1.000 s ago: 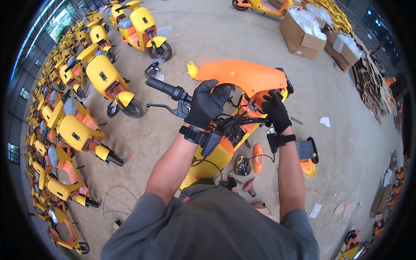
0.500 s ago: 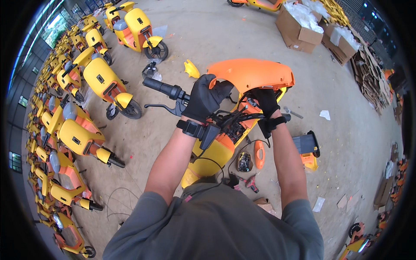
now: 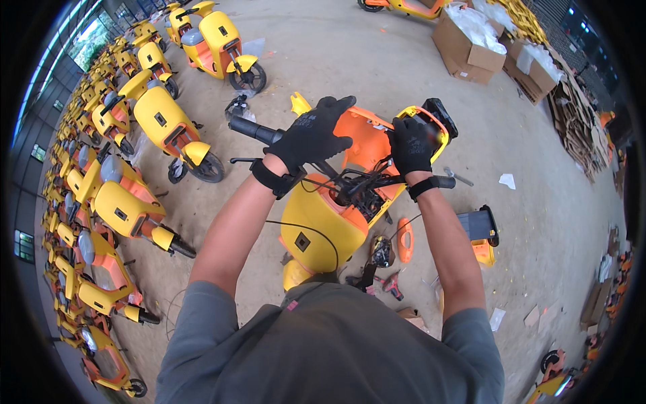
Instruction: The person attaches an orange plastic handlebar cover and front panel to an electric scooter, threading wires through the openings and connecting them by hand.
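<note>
A partly dismantled scooter with a yellow front body (image 3: 321, 232) stands before me, its cables and wiring (image 3: 360, 187) exposed around the handlebar. Beyond the handlebar an orange panel (image 3: 365, 140) sits tilted, its hollow inner side facing me. My left hand (image 3: 311, 135), in a black glove, is just left of the panel, above the left handlebar grip (image 3: 252, 129), with fingers and thumb apart. My right hand (image 3: 412, 147), also gloved, has its fingers curled at the panel's right edge, beside a yellow-rimmed part (image 3: 443, 135); its fingertips are partly hidden.
Rows of yellow scooters (image 3: 158, 124) line the left side. On the floor lie an orange cover (image 3: 404, 240), a red power drill (image 3: 391, 286) and a grey bin (image 3: 476, 224). Cardboard boxes (image 3: 465, 50) and stacked flat cardboard (image 3: 575, 124) stand at the far right.
The orange panel has dropped from above the handlebar and turned, now showing its inner side. My left hand has moved left and spread its fingers. The yellow-rimmed part shows more.
</note>
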Action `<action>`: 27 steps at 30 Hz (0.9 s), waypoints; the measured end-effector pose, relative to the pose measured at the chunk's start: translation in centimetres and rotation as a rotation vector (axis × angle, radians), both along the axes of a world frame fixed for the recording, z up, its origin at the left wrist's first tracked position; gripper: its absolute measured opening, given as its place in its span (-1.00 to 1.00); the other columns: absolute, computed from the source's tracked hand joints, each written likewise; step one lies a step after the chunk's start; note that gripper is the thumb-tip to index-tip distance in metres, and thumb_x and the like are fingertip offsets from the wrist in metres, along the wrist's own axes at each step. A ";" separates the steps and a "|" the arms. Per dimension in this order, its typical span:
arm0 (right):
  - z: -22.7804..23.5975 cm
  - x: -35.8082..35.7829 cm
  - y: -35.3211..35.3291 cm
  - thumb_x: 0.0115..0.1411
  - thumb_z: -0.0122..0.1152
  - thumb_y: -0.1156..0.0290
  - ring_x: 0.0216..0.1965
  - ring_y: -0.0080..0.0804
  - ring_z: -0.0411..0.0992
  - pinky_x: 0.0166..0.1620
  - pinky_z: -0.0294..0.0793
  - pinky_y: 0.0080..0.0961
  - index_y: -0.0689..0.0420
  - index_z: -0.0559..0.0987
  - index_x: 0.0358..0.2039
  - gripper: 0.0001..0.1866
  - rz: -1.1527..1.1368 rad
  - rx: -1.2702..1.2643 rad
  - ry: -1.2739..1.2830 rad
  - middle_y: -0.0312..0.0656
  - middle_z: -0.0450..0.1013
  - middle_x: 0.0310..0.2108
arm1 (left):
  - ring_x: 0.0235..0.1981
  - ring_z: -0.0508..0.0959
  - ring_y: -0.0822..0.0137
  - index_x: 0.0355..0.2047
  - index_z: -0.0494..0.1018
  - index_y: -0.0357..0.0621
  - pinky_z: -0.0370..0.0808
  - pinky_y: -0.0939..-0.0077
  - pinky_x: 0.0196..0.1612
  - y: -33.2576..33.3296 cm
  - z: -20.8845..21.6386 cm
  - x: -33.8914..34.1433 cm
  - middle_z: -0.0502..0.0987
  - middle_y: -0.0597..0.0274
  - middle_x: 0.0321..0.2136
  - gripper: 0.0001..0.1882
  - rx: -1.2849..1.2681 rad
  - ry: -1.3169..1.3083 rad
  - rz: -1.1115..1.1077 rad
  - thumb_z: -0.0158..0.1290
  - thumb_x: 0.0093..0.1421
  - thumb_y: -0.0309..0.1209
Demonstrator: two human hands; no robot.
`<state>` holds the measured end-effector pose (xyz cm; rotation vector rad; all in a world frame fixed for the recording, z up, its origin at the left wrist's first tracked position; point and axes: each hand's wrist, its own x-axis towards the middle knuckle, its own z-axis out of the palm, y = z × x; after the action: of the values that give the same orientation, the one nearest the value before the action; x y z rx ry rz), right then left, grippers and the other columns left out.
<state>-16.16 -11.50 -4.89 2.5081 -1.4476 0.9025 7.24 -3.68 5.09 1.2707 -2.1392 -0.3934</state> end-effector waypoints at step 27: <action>-5.0 -8.1 -1.7 0.01 0.35 0.50 -0.07 -0.40 0.44 -0.04 0.46 -0.50 0.12 0.28 0.20 -0.28 0.098 0.991 -0.827 -0.12 0.44 -0.03 | -0.16 0.53 -0.04 -0.02 0.43 -0.20 0.47 0.22 -0.11 -2.9 -5.1 2.2 0.53 -0.11 -0.20 -0.56 -0.035 -0.176 0.206 -0.13 0.05 -0.65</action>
<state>-24.21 -13.17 -9.93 2.9867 -2.5303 1.7068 9.45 -6.63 -0.04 1.5375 -2.1196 -0.1623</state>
